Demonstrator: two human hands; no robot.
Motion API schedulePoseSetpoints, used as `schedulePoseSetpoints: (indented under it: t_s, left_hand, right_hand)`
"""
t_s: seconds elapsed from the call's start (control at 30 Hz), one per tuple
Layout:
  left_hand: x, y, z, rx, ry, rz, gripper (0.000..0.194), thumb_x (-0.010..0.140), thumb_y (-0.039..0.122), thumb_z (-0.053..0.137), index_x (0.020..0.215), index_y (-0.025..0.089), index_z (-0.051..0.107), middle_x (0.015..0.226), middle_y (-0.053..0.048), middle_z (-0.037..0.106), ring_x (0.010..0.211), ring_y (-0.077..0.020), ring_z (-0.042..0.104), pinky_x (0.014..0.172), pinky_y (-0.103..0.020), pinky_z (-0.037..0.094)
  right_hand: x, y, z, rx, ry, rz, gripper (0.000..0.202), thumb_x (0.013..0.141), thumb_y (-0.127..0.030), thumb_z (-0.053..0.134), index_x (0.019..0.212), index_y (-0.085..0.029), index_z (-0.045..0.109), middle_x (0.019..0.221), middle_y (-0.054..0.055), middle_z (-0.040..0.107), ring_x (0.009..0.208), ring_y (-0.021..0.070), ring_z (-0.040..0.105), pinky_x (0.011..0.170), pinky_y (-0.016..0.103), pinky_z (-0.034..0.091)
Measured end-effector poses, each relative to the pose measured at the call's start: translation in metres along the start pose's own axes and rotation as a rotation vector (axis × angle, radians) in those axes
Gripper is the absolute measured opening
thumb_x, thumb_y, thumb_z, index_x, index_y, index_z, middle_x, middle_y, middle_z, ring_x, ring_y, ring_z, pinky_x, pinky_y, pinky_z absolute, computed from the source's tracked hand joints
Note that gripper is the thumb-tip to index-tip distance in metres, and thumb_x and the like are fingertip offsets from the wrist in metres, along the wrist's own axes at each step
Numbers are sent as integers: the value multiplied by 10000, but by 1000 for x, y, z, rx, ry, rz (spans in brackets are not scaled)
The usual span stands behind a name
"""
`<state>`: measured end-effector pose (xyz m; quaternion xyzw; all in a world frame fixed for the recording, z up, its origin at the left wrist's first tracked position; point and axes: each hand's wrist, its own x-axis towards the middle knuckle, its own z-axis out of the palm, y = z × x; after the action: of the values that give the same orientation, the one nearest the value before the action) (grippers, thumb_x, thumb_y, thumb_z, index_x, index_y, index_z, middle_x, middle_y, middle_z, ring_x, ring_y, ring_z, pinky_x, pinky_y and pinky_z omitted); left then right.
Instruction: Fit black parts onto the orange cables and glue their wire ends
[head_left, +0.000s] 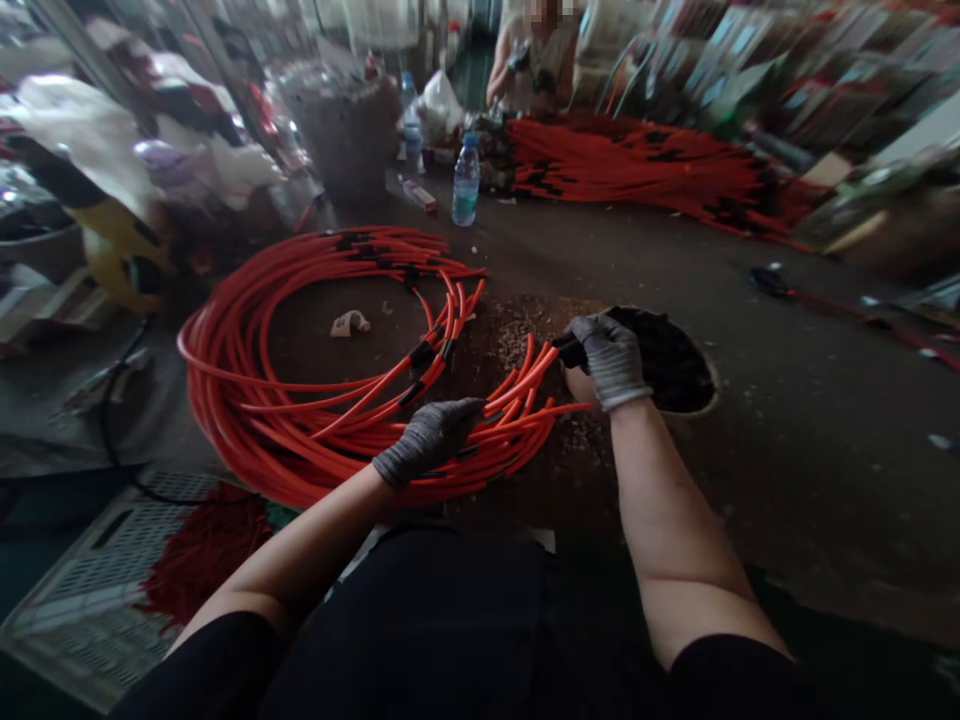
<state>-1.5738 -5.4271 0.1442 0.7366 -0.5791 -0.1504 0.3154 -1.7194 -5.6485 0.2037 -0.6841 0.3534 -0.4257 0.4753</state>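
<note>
A large coil of orange tubes (225,420), with black sections along some of them, lies on the dark table in front of me. My left hand (431,440), in a grey glove, is closed around several of the tubes at the coil's near right side. Their cut ends point to the right. In a matching glove, my right hand (611,362) pinches the end of one orange tube (534,374). Something black shows at its fingertips; whether this is the glove's coating or a small part, I cannot tell. Right beside that hand is a round container of black pieces (664,365).
A water bottle (466,182) stands beyond the coil. Farther back lies a long bundle of red tubes (637,165), with another person (534,70) behind it. At left are a yellow tool (124,245) and, lower down, a white crate (82,600) with red pieces.
</note>
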Motion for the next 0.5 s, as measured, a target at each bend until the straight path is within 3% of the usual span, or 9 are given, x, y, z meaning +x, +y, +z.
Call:
schedulePoseSetpoints:
  t_s: [0.13, 0.23, 0.33, 0.43, 0.5]
  left_hand:
    - [1, 4, -1, 147, -130, 34, 402, 874, 300, 686, 1265, 207, 702, 1086, -117, 788, 946, -266, 768, 828, -348, 600]
    - [5, 7, -3, 176, -99, 1, 342, 897, 308, 652, 1219, 218, 723, 1045, -107, 794, 923, -253, 766, 819, -337, 590]
    - [11, 7, -11, -13, -22, -24, 320, 955, 348, 544, 1129, 169, 743, 993, -97, 790, 881, -209, 746, 810, -287, 565]
    - [17, 4, -19, -273, -68, -17, 379, 942, 436, 514, 970, 118, 720, 843, -63, 742, 758, -159, 674, 710, -239, 531]
    - [21, 2, -22, -393, -90, -53, 452, 948, 525, 452, 845, 133, 653, 713, -26, 652, 648, -126, 592, 618, -224, 492]
  right_hand:
    - [-3, -10, 0, -66, -74, 3, 328, 702, -490, 708, 593, -196, 611, 577, -12, 562, 568, 121, 480, 579, 264, 457]
    - [-6, -11, -9, -138, -261, 33, 332, 648, -479, 799, 601, -192, 638, 570, -14, 590, 572, 126, 522, 559, 252, 450]
    - [-14, -10, -14, 133, -436, 158, 386, 569, -507, 853, 738, -197, 696, 686, 4, 689, 576, 127, 574, 531, 242, 464]
    - [-27, -8, 0, 421, -366, 212, 436, 551, -521, 852, 816, -211, 700, 697, -12, 700, 483, 87, 511, 439, 211, 409]
    - [-41, -7, 22, 431, -380, 230, 430, 538, -528, 862, 769, -207, 691, 643, -24, 677, 443, 76, 472, 397, 206, 383]
